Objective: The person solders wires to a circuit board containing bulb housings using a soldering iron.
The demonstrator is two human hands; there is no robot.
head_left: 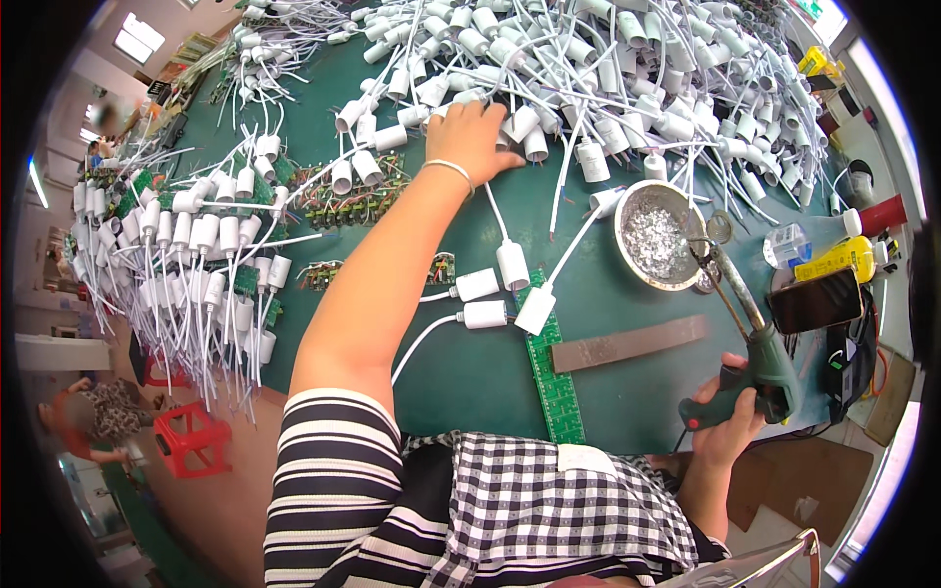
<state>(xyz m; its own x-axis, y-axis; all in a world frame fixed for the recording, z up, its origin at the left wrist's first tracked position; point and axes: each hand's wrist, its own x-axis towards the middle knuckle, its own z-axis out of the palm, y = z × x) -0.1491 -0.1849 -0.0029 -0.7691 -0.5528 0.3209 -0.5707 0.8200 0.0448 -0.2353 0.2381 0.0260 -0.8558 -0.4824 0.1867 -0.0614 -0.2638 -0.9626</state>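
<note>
My left hand (469, 145) reaches to the near edge of a large heap of white lamp sockets (591, 160) with wire leads. Its fingers are spread over some sockets and the thumb points right. What lies under the palm is hidden. My right hand (727, 419) grips the dark green handle of a soldering gun (772, 370). The gun's metal front end points up and left, by the rim of a round metal bowl (621, 238) with silvery bits in it. Between my arms lies a strip of green circuit boards (561, 407), with a white socket (534, 310) resting over its upper part.
A brown bar (627, 345) lies across the table beside the strip. More sockets on boards crowd the left edge (206, 232). At the right are a phone (817, 301), a yellow bottle (848, 259) and a clear bottle (787, 246). A red stool (192, 439) stands on the floor, left.
</note>
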